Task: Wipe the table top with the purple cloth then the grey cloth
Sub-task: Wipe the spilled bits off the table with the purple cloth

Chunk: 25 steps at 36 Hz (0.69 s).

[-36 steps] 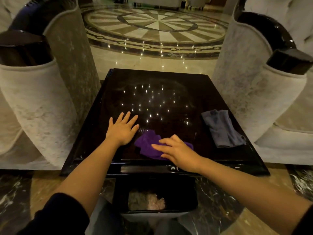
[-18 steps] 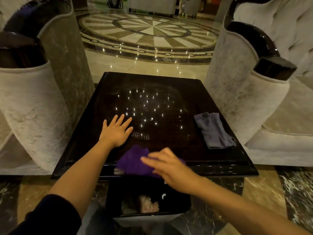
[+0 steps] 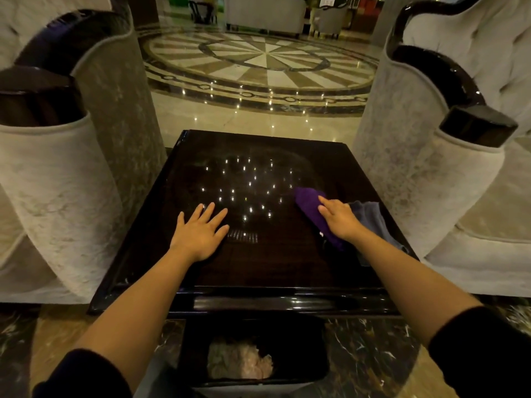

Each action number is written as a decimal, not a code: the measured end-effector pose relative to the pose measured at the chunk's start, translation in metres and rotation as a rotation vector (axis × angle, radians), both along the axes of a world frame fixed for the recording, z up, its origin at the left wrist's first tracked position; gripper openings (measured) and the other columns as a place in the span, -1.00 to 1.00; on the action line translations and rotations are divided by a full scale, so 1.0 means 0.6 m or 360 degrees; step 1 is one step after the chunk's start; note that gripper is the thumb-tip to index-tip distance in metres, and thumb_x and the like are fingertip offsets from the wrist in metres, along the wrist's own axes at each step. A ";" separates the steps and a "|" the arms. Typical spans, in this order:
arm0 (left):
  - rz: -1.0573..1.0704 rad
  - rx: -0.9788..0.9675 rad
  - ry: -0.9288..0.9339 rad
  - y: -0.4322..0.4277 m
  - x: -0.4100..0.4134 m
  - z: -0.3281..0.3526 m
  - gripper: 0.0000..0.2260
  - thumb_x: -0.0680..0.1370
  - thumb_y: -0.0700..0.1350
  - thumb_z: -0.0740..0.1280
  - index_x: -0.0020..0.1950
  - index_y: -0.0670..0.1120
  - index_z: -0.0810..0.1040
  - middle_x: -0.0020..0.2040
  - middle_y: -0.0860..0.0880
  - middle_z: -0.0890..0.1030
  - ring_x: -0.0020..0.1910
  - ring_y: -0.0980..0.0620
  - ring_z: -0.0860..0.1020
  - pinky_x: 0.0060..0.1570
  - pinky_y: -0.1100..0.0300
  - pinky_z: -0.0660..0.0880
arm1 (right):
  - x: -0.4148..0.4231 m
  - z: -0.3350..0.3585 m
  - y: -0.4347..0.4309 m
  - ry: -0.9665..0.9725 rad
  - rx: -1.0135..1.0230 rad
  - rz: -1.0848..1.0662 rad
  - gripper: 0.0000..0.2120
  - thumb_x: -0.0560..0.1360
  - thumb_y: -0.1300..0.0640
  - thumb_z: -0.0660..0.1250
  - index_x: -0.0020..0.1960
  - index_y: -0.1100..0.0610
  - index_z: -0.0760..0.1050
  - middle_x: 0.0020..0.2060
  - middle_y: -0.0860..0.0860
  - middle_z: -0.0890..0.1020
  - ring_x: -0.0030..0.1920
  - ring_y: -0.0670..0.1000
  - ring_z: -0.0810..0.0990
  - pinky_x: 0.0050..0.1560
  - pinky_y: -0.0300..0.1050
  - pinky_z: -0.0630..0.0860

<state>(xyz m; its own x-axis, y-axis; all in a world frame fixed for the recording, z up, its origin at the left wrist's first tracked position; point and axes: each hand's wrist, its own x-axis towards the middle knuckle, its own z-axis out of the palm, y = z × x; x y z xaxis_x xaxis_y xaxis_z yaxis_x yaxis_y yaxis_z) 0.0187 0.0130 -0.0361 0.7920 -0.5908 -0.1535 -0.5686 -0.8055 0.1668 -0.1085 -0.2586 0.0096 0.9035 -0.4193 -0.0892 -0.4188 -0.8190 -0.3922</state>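
Observation:
The glossy dark table top fills the middle of the head view. My right hand presses flat on the purple cloth at the table's right side, fingers pointing up and left. The cloth sticks out beyond the fingertips and below the wrist. The grey cloth lies just right of it, partly under my right hand and forearm. My left hand rests flat on the table left of centre, fingers spread, holding nothing.
Pale upholstered armchairs with dark arm caps flank the table, one on the left and one on the right. A black waste bin with crumpled paper stands on the floor below the near edge. Polished patterned floor lies beyond.
My right hand has swept the purple cloth from the near edge, centre, up and to the right until it meets the grey cloth. The left hand has stayed flat in place.

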 end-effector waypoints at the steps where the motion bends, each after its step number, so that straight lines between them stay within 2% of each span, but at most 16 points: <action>1: 0.0000 -0.0002 0.0003 0.000 0.000 0.000 -0.53 0.58 0.18 -0.12 0.47 0.15 -0.10 0.55 0.00 -0.10 0.51 -0.02 -0.17 0.43 -0.18 -0.20 | 0.002 -0.003 -0.002 0.0022 -0.0015 -0.0003 -0.59 0.61 0.12 -0.04 0.42 0.22 0.11 0.38 0.25 0.29 0.38 0.19 0.22 0.34 0.00 0.09; 5: 0.0003 0.0000 -0.0004 0.000 -0.003 -0.001 -0.53 0.58 0.17 -0.12 0.47 0.14 -0.10 0.55 0.00 -0.10 0.51 -0.03 -0.17 0.44 -0.17 -0.20 | 0.004 -0.019 -0.003 0.0057 -0.0048 -0.0060 -0.59 0.61 0.06 -0.04 0.42 0.14 0.12 0.37 0.24 0.25 0.32 0.25 0.25 0.36 0.06 0.17; 10: 0.0003 -0.0011 0.0001 0.003 -0.005 -0.001 -0.53 0.58 0.17 -0.11 0.48 0.14 -0.09 0.55 -0.01 -0.10 0.51 -0.03 -0.17 0.43 -0.17 -0.20 | -0.007 -0.035 0.023 -0.0042 -0.0034 0.0024 -0.61 0.60 0.08 0.00 0.40 0.13 0.18 0.35 0.22 0.29 0.28 0.25 0.28 0.33 0.05 0.22; 18: 0.0005 -0.0029 -0.0001 0.004 -0.004 -0.003 -0.53 0.57 0.18 -0.10 0.48 0.14 -0.07 0.55 -0.01 -0.08 0.51 -0.04 -0.15 0.43 -0.19 -0.19 | -0.068 -0.028 0.119 -0.0148 0.0092 0.0390 -0.64 0.58 0.16 0.07 0.38 0.12 0.25 0.27 0.17 0.38 0.25 0.14 0.31 0.26 -0.17 0.19; 25: 0.0009 -0.0025 -0.0014 0.003 -0.005 0.000 -0.53 0.58 0.17 -0.10 0.48 0.14 -0.06 0.55 -0.02 -0.08 0.51 -0.04 -0.15 0.43 -0.18 -0.19 | -0.124 -0.026 0.210 -0.0230 0.0007 0.0695 -0.65 0.56 0.17 0.12 0.35 0.14 0.30 0.25 0.19 0.43 0.16 0.16 0.39 0.22 -0.18 0.23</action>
